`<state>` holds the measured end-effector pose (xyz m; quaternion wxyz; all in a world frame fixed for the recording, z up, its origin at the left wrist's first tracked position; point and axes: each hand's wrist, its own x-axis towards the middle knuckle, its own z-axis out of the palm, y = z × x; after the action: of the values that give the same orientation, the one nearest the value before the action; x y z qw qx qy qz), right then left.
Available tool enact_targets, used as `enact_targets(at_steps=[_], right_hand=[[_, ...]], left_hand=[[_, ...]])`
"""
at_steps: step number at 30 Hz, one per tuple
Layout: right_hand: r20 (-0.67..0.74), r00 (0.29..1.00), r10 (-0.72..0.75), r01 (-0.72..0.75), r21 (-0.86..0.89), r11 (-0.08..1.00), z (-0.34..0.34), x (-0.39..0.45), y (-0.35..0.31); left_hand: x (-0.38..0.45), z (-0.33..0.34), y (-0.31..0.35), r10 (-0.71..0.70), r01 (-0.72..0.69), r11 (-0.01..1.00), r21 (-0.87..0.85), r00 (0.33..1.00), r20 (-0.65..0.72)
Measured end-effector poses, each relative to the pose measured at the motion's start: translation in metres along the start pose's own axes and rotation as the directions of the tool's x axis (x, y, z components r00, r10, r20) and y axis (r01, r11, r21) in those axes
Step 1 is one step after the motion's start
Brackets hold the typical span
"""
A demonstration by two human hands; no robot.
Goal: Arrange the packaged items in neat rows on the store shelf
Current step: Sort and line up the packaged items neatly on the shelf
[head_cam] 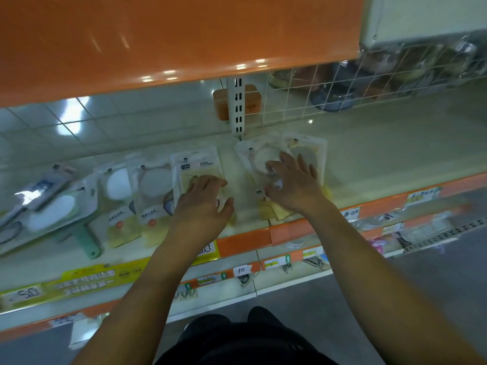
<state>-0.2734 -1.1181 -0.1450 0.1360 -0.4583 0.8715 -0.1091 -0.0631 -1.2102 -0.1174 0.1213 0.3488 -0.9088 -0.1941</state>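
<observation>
We judge the row-squaring step underway: left hand (201,200) rests spread fingers on the upright packet (196,167) mid-shelf (382,159), right hand (292,183) splays over 2 skewed packets (274,156) beside it, which next need straightening.

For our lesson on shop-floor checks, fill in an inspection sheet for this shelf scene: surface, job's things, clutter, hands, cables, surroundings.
Surface: pale store shelf with an orange front edge.
Job's things: flat packets side by side at left; tilted packets overlapping at right.
Clutter: long green-handled pack lying askew at far left.
Hands: left hand rests on a yellow packet; right hand spread over the tilted packets.
Cables: nothing seen.
Surroundings: orange shelf above; wire rack of blurred goods; price labels below.
</observation>
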Motion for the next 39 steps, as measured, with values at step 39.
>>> enact_targets(at_steps=[39], right_hand=[[-0.075, 0.988, 0.137, -0.139, -0.019, 0.99, 0.07, 0.003, -0.194]], left_hand=[[-0.074, -0.072, -0.151, -0.162, 0.151, 0.985, -0.078, 0.974, -0.156]])
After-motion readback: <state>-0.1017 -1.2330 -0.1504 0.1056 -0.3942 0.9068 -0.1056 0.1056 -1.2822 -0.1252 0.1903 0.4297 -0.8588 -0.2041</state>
